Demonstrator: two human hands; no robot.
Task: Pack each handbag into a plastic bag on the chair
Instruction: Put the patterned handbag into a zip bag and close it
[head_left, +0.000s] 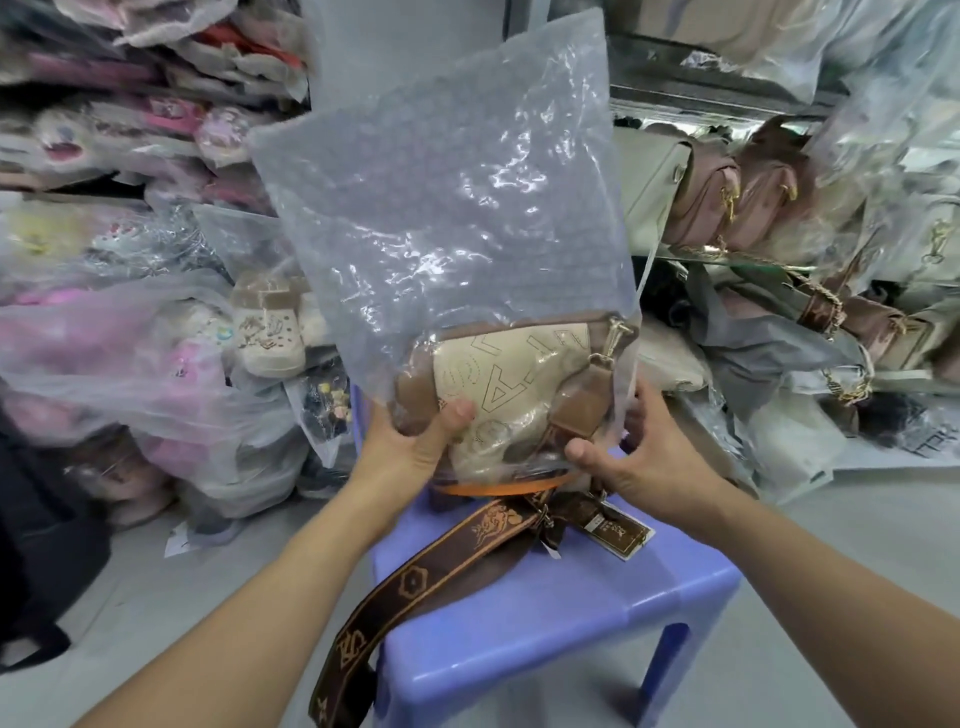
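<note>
A beige and brown handbag (498, 384) sits partly inside a clear bubble-wrap plastic bag (441, 197), which stands upright above the blue plastic chair (561, 613). My left hand (415, 441) grips the bag's lower left edge, thumb on the handbag through the plastic. My right hand (639, 457) grips the lower right edge of the plastic by the handbag's brown corner. The handbag's wide brown patterned strap (415, 587) trails out over the chair seat and hangs off its front left. A brown hang tag (618, 530) lies on the seat.
Piles of plastic-wrapped soft shoes and slippers (156, 312) fill the left. Shelves with pink, beige and brown handbags (737, 208) stand at the right. A black object (36, 545) is at the far left on the grey floor (831, 571).
</note>
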